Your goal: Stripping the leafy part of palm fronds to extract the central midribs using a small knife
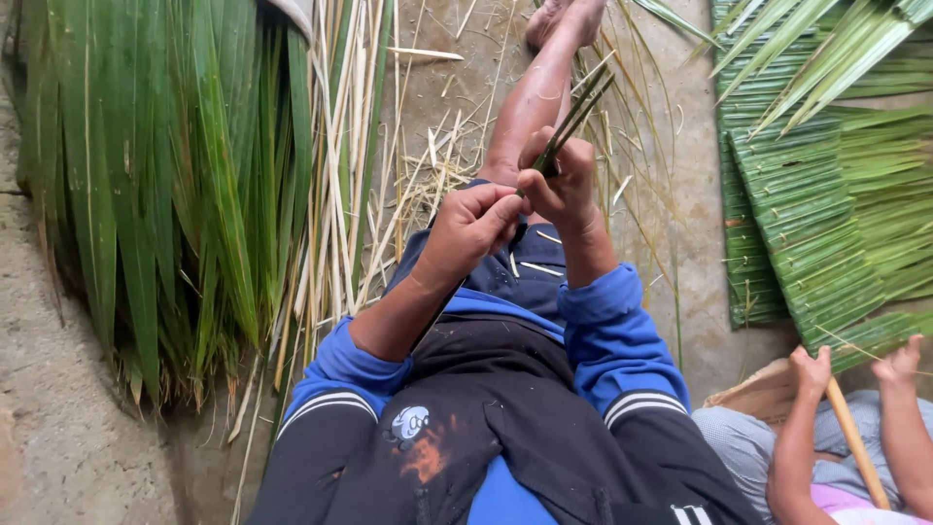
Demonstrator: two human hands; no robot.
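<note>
- A heap of long green palm leaves (165, 185) is lying at the left, within reach.
- Woven leaf panels (826, 224) are lying at the right.
- The left hand (468, 226) and right hand (562, 185) are pinching one leaf strip (573, 115) together, steadying it over the lap.

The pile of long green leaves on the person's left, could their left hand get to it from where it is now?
Probably yes. The left hand is pinching the leaf strip with the right hand, but the green leaves lie close beside the left arm, with nothing between.
</note>
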